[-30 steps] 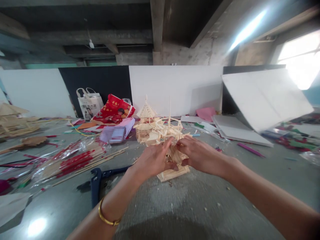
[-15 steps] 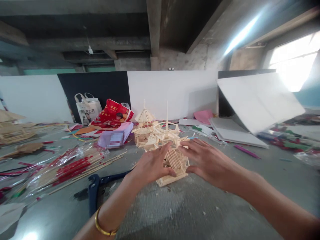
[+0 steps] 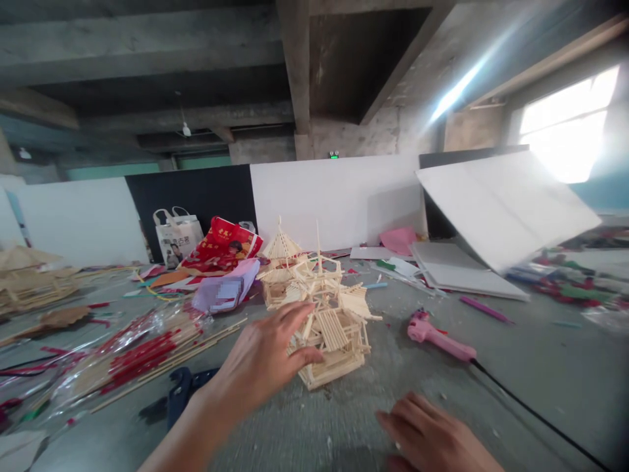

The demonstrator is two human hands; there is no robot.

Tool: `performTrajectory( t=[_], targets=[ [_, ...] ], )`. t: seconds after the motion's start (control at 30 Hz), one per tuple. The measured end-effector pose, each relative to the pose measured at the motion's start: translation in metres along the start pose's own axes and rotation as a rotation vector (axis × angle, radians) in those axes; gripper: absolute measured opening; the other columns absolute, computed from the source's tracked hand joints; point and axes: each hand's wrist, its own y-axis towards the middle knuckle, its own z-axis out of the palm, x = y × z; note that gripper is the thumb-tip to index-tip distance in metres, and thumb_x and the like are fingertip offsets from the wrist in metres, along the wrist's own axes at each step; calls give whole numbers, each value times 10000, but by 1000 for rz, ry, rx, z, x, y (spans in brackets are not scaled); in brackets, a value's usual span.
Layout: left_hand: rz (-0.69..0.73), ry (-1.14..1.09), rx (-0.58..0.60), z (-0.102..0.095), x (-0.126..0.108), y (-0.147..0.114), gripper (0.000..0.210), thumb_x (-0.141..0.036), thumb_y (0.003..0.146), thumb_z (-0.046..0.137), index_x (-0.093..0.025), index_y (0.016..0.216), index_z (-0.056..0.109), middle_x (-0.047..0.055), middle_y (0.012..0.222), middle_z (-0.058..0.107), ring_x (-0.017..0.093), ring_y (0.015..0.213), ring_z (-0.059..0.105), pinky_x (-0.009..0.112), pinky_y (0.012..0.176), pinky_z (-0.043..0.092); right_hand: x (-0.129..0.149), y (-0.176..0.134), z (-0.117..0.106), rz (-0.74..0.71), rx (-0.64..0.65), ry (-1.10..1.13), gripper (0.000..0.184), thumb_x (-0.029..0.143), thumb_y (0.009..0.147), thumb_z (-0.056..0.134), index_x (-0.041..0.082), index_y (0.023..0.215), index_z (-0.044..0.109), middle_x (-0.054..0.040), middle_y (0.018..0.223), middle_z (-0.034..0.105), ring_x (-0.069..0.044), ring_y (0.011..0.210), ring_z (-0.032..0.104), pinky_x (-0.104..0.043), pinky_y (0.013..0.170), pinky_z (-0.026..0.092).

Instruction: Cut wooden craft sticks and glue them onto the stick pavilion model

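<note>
In the head view, a small pavilion-like model of thin wooden sticks (image 3: 339,331) stands on the grey table, with slatted roof panels and a thin upright spire. My left hand (image 3: 275,351) reaches over its left front side, thumb and fingers apart; whether it touches the sticks I cannot tell. Low at the front right, my right hand (image 3: 432,432) hovers over or rests on the table, away from the model, fingers loosely stretched and nothing visible in them. A pink glue gun (image 3: 445,339) with a black cord lies to the right. My left forearm partly hides a dark blue hand tool (image 3: 179,390).
Red-wrapped stick bundles (image 3: 145,347) in clear plastic lie to the left. Behind them are a purple packet (image 3: 228,288), a red bag (image 3: 221,246) and a white tote bag (image 3: 179,236). White boards (image 3: 466,272) and a purple pen-like stick (image 3: 486,309) lie at the right.
My right hand has left the model's right side and moved down toward the front, uncovering the pink glue gun. My left hand stays at the model's left; the view has tilted up slightly.
</note>
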Motion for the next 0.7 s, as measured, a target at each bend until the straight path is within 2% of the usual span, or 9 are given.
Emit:
performTrajectory(
  t=[0.13, 0.33, 0.53, 0.7],
  targets=[
    [92, 83, 62, 9, -12, 16, 604, -552, 759, 473, -213, 1252, 391, 85, 1282, 489, 244, 1073, 530, 374, 851, 469, 9, 20, 0, 120, 53, 34, 254, 142, 676, 550, 202, 915, 610, -43, 829, 636, -223, 773, 575, -317, 640, 470],
    [196, 208, 187, 22, -24, 40, 781, -615, 625, 579, -121, 1216, 451, 157, 1237, 518, 305, 980, 580, 390, 754, 509, 17, 37, -10, 191, 173, 105, 212, 156, 705, 513, 171, 897, 600, -78, 894, 638, -237, 813, 584, -312, 669, 452],
    [207, 235, 194, 24, -24, 43, 745, -626, 638, 556, -137, 1194, 472, 142, 1201, 549, 289, 920, 605, 372, 709, 514, 17, 37, -9, 219, 217, 145, 132, 169, 731, 501, 163, 824, 595, -76, 854, 633, -232, 771, 581, -325, 660, 447],
    [225, 254, 187, 26, -23, 41, 713, -608, 647, 563, -150, 1185, 471, 122, 1158, 575, 279, 857, 621, 370, 666, 515, 11, 33, 0, 228, 165, 174, 89, 180, 731, 505, 179, 786, 576, -55, 835, 629, -219, 761, 577, -324, 672, 442]
  ],
)
